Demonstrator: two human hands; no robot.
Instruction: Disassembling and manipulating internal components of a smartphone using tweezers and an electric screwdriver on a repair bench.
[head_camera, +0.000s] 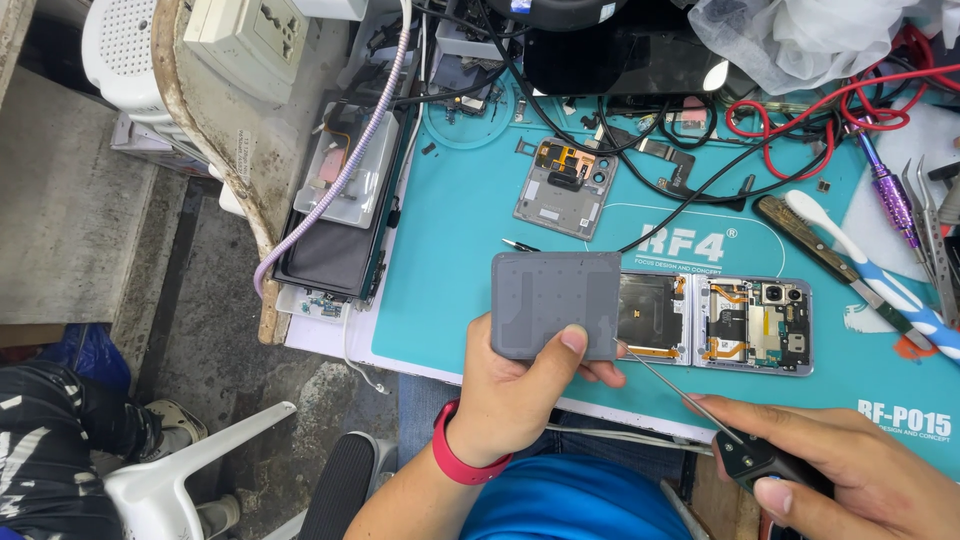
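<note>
My left hand (515, 385) holds a grey square back panel (555, 302) lifted over the left end of an opened folding phone (715, 322), whose gold flex cables and camera modules show. My right hand (850, 465) grips the black handle of a thin metal pick (660, 382); its tip reaches the phone's lower left edge beside my left thumb. The phone lies on a teal work mat (450, 270).
A second grey cover with camera cutouts (565, 185) lies further back on the mat. Black and red cables (780, 130) tangle at the back. A white-blue toothbrush (870, 275), purple screwdriver (890, 190) and tweezers (935, 240) lie at right. A stacked device (340, 210) sits at left.
</note>
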